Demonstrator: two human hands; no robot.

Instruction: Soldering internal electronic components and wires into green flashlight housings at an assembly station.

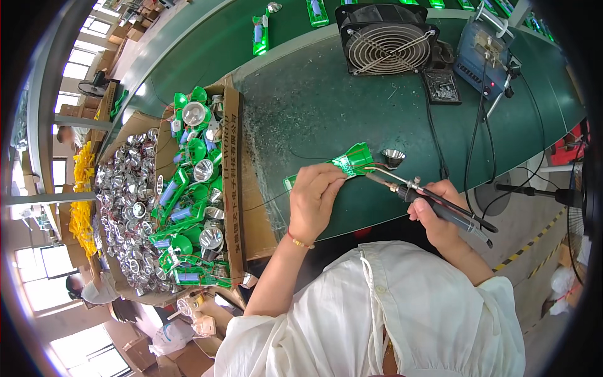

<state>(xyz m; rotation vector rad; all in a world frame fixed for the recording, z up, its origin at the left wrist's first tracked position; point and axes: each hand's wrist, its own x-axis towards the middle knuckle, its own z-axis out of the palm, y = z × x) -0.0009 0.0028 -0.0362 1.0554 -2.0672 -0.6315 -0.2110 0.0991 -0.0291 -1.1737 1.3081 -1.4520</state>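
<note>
A green plastic flashlight housing (358, 158) lies near the table's front edge, with wires and small parts inside it. My left hand (316, 196) rests over its middle, fingers and thumb pressed together on it; the fingertips partly hide what lies beneath. In my right hand (440, 217) is a soldering iron (443, 212), with a thin metal feed tube (402, 178) running along it. The tips of the iron and tube point left, at the housing's right end. Just beyond them sits a silvery reflector cup (394, 157), a wire close by.
On the left, cardboard boxes (233, 188) hold green housings and many shiny reflectors (129, 207). A black fan (389, 47), a small tray (441, 86) and a blue soldering unit (482, 60) stand at the back; cables (468, 147) hang down on the right. Beyond runs a belt with green housings (260, 34).
</note>
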